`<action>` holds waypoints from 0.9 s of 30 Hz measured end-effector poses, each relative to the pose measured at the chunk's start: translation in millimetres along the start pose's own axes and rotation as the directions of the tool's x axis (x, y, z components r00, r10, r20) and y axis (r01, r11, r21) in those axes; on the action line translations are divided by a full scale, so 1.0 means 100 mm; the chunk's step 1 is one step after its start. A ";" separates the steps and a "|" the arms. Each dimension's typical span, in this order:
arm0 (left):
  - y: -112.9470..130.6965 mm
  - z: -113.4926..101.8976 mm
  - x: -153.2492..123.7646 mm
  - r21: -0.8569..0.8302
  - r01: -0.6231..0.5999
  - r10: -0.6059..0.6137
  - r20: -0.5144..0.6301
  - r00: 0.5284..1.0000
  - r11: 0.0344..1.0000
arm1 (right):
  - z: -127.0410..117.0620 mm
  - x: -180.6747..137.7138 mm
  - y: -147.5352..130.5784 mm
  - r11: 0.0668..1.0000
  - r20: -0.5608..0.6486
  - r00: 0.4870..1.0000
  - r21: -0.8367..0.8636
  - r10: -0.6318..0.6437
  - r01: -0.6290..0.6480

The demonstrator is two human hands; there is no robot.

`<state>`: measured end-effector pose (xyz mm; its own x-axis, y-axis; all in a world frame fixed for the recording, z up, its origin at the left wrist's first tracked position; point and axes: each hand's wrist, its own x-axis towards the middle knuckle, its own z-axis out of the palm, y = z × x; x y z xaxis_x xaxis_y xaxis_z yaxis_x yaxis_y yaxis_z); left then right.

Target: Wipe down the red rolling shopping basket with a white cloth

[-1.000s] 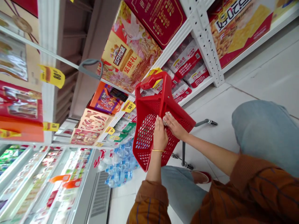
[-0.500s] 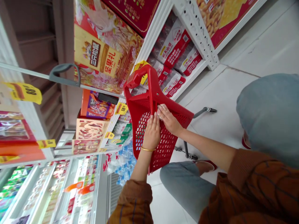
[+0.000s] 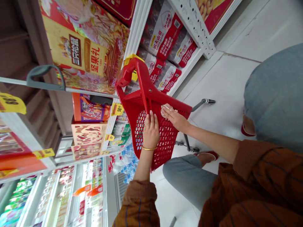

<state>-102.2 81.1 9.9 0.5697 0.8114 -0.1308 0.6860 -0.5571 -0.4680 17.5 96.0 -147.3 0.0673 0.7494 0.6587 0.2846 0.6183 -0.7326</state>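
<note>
A red plastic shopping basket (image 3: pixel 142 126) with a perforated wall stands on a metal frame in front of me. My left hand (image 3: pixel 151 130) lies against its wall, fingers together and curled over the rim. My right hand (image 3: pixel 174 117) presses a small white cloth or wipe (image 3: pixel 165 110) flat onto the basket's upper edge. Both sleeves are brown with thin stripes. A gold bangle sits on my left wrist.
Store shelves hold red and yellow gift boxes (image 3: pixel 80 60), packs of bottled water (image 3: pixel 163 41) and yellow price tags (image 3: pixel 117 109). A grey trolley handle (image 3: pixel 44 75) juts in at the left. A chest freezer (image 3: pixel 59 195) runs below. My jeans-clad knees (image 3: pixel 274 94) crouch on white floor tiles.
The view has swung, so the basket sits further left and higher. My right hand with the white cloth has slid along the basket's rim; my left hand stays on the wall.
</note>
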 end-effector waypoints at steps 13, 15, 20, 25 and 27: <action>0.05 0.05 -0.03 -0.032 -0.099 0.102 0.089 0.991 0.995 | 0.11 0.07 -0.03 0.995 -0.071 0.997 0.092 -0.025 0.031; 0.05 0.06 -0.02 -0.056 -0.097 0.101 0.084 0.991 0.994 | 0.14 -0.03 0.06 0.996 -0.054 0.998 0.087 -0.029 0.033; 0.07 0.04 -0.01 -0.108 -0.086 0.096 0.089 0.991 0.990 | 0.15 -0.24 0.20 0.995 -0.009 0.999 0.082 -0.052 0.052; 0.06 -0.01 0.01 -0.091 -0.108 0.118 0.114 0.986 0.990 | 0.12 -0.39 0.31 0.993 -0.029 0.999 0.111 -0.030 0.033; 0.07 -0.02 0.01 -0.091 -0.109 0.119 0.123 0.985 0.990 | 0.10 -0.47 0.37 0.992 -0.046 0.999 0.126 -0.008 0.014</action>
<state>-95.8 77.7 8.1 0.5875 0.7546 -0.2921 0.6583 -0.6557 -0.3697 15.6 85.4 -207.0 0.1090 0.7326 0.6718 0.1626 0.6536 -0.7392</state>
